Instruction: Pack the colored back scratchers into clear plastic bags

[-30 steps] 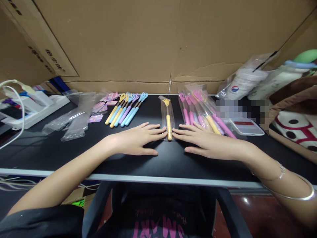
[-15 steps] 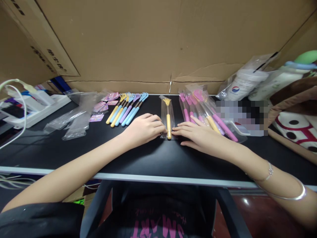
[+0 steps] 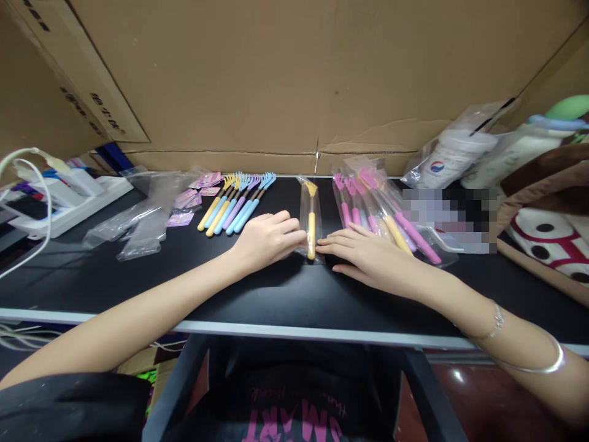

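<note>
A yellow back scratcher with a hand-shaped head lies upright in my view, inside a clear plastic sleeve. My left hand is closed at the sleeve's lower left edge, its fingers curled and the thumb hidden. From the right, my right hand lies with fingers stretched out, fingertips by the sleeve's lower right edge and thumb apart. Left of them is a row of unbagged back scratchers in yellow, blue and purple. Beyond my right hand, several bagged back scratchers lie in a pile, mostly pink.
Empty plastic sleeves and pink printed cards lie on the left of the black table. A white power strip is at far left. On the right stand a bagged cup and a bag. Cardboard walls the back.
The bagged yellow back scratcher has tilted slightly, its lower end shifting a little left. My left hand's fingers have curled more, and my right hand has moved slightly left.
</note>
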The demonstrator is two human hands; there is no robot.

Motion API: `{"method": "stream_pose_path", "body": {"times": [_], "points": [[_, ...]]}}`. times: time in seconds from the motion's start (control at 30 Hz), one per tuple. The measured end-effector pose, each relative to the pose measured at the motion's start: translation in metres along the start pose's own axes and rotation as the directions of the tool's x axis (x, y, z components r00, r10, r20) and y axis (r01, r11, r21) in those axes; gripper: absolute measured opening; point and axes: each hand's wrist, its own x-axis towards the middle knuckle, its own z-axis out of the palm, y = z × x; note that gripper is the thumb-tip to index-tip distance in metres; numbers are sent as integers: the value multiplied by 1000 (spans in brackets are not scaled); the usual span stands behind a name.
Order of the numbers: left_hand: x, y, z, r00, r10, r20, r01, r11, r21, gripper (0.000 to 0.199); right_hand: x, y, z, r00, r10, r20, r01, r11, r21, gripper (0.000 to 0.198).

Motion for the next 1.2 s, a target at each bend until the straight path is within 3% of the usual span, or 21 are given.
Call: {"method": "stream_pose_path", "body": {"times": [0.13,0.27,0.43,0.7,0.87,0.97,1.2], "points": [[0,2,-2,995,-81,63,88,989,-116,25,2,-4,0,1000,-17,-16,18,998,55,36],[2,7,-4,990,-129,52,137,971,-196,24,3,-8,3,999,-29,-16,30,996,88,38],[2,12,-3,993,-103,56,115,957,-267,24,3,-10,7,999,-47,22,45,996,82,39],[3,17,-8,983,-91,158,149,900,-410,30,3,-9,5,999,-53,-8,53,997,64,34],[2,19,-5,978,-98,183,161,912,-376,26,4,-9,5,999,-49,-13,50,995,85,30],[1,19,-2,977,-101,189,163,924,-346,22,4,-6,6,999,-19,-38,23,996,90,27],[1,20,0,968,-124,217,204,894,-399,32,3,-4,0,973,153,-172,-129,981,142,8]]}}
